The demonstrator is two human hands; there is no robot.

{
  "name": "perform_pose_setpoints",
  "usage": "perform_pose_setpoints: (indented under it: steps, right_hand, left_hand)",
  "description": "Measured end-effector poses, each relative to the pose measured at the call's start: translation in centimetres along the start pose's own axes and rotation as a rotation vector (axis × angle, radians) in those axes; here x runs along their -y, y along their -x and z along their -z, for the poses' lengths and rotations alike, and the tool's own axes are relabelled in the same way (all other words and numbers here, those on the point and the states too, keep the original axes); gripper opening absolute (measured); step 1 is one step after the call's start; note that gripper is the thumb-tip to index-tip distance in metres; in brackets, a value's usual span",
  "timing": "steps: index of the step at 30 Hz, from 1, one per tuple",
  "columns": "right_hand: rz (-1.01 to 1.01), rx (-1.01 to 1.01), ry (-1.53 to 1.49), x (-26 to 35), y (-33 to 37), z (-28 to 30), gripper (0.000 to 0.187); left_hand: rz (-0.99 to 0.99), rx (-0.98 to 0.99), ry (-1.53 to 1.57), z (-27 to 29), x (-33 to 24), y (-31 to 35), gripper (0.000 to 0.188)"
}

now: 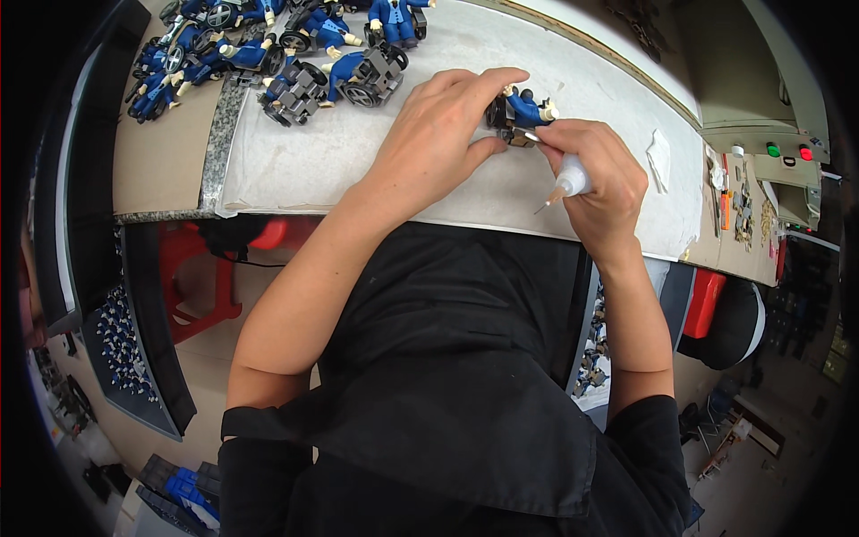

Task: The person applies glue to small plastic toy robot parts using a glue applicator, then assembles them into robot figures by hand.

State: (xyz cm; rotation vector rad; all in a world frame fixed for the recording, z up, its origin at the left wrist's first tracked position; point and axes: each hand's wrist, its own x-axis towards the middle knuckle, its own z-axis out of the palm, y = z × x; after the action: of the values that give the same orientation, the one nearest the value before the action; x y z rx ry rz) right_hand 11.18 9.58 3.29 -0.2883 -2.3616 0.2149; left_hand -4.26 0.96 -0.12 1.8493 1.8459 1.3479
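My left hand (443,134) is closed on a small toy figure (528,109) in blue, lying on its side with a dark grey wheelchair part (517,136). My thumb and forefinger reach round its wheeled end. My right hand (598,170) is closed too, at the figure's near side. In its palm rests a small whitish squeeze bottle (574,175), its brown nozzle and thin needle tip pointing down to the left, away from the figure. Between that hand's thumb and forefinger a small white piece (531,137) touches or nearly touches the wheelchair part; its kind I cannot make out.
Several blue figures with grey wheelchairs (371,76) are heaped at the back left of the white-covered table (322,179). A crumpled white scrap (659,161) lies right of my hand. Farther right are an orange tube (725,212) and small parts. A bin of parts (125,349) stands lower left.
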Motion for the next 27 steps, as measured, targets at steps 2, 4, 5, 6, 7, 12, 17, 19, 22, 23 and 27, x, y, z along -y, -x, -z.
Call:
perform_pose_setpoints:
  steps: [2, 4, 5, 6, 7, 12, 17, 19, 22, 23, 27]
  right_hand:
    - [0.018, -0.005, 0.013, 0.0, 0.1, -0.1, 0.018]
    - [0.000, 0.004, 0.059, 0.3, 0.3, 0.0, 0.019]
    - [0.003, 0.002, 0.059, 0.7, 0.2, 0.1, 0.019]
    - [-0.055, 0.000, 0.068, 1.2, 0.2, 0.2, 0.020]
    - [-0.113, -0.002, 0.077, 1.4, 0.2, 0.2, 0.021]
    - [-0.038, 0.006, 0.083, 0.8, 0.1, 0.0, 0.022]
    - [-0.065, 0.061, 0.053, 0.5, -0.6, 0.4, 0.020]
    - [-0.112, 0.115, 0.025, 0.4, -1.0, 0.4, 0.018]
    - [-0.115, 0.090, -0.005, 0.5, -1.4, 0.5, 0.018]
    - [-0.129, 0.092, -0.007, 0.9, -1.6, 0.6, 0.017]
    - [-0.118, 0.005, -0.078, 0.3, -0.6, 0.0, 0.021]
  left_hand:
    - [-0.003, 0.004, 0.002, 0.0, 0.0, 0.0, 0.060]
    - [-0.006, 0.008, 0.006, 0.0, -0.1, 0.0, 0.060]
    - [0.008, 0.020, 0.002, 0.1, -0.2, 0.0, 0.059]
    - [0.021, 0.033, -0.001, 0.1, -0.2, 0.0, 0.058]
    - [0.021, 0.030, -0.002, 0.0, -0.3, 0.1, 0.058]
    - [0.017, -0.057, -0.017, -0.8, -0.5, 0.1, 0.043]
    - [0.046, -0.085, -0.020, -1.3, -0.4, -0.5, 0.037]
    - [0.054, -0.074, -0.007, -1.3, -0.4, -0.8, 0.036]
    - [0.086, -0.044, -0.045, -1.0, -0.8, -1.1, 0.037]
    - [0.110, -0.039, -0.025, -1.0, -0.8, -1.0, 0.037]
    - [0.111, -0.029, 0.021, -1.4, -0.2, -0.8, 0.036]
